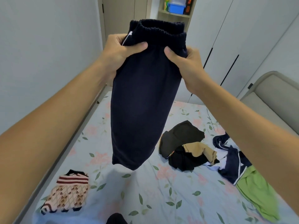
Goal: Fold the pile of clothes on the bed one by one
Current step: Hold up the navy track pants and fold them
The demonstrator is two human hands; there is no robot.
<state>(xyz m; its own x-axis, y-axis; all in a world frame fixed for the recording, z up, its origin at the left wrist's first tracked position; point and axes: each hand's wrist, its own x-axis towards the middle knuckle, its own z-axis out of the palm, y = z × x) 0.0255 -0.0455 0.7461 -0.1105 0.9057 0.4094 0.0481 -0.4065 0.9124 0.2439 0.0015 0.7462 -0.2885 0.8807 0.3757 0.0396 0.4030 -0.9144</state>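
Observation:
I hold a pair of dark navy shorts up in the air above the bed, elastic waistband at the top and legs hanging down. My left hand grips the left side just under the waistband. My right hand grips the right side at the same height. On the floral bed sheet to the right lies the unfolded pile of black, tan and navy garments, with a green garment at its near end. A folded patterned pink top rests at the near left of the bed.
A padded headboard stands at the right. White wardrobe doors and a shelf with a blue box fill the back wall. A grey wall runs along the bed's left edge. A dark item pokes in at the bottom edge.

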